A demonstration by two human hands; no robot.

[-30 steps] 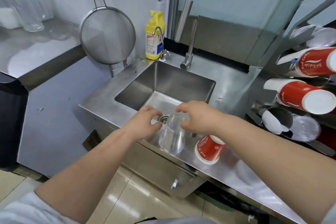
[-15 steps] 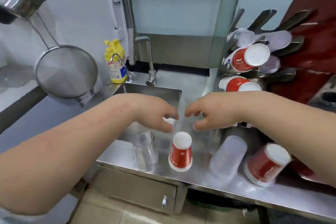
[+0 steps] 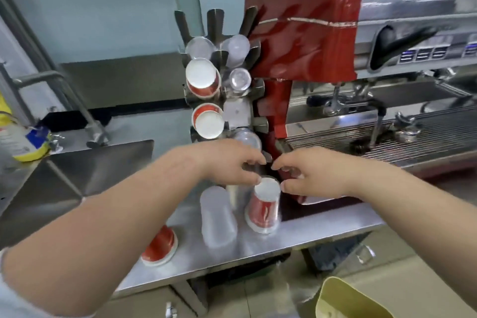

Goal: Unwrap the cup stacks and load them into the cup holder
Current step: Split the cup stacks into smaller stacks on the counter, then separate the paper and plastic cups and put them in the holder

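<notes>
A red paper cup stack point(image 3: 263, 205) stands upside down on the steel counter point(image 3: 322, 227), under shiny film. My left hand point(image 3: 232, 165) and my right hand point(image 3: 312, 175) hover over its white top, thumbs and forefingers curled and apart; the left thumb touches the rim. Left of it stands a frosted clear cup stack point(image 3: 218, 214). Another red cup stack point(image 3: 160, 245) is partly hidden by my left forearm. The metal cup holder point(image 3: 238, 111) behind holds red paper cups point(image 3: 204, 80) and clear cups point(image 3: 240, 80).
A red espresso machine point(image 3: 302, 33) stands right of the holder, its drip grate point(image 3: 400, 134) beyond my right hand. The sink point(image 3: 90, 170), a faucet point(image 3: 51, 80) and a yellow bottle point(image 3: 25, 142) lie left. A pale yellow bin point(image 3: 346, 299) sits on the floor below.
The view has swung right, from the sink to the cup holder and espresso machine. Both hands left the clear cup stack by the sink and moved over the red cup stack.
</notes>
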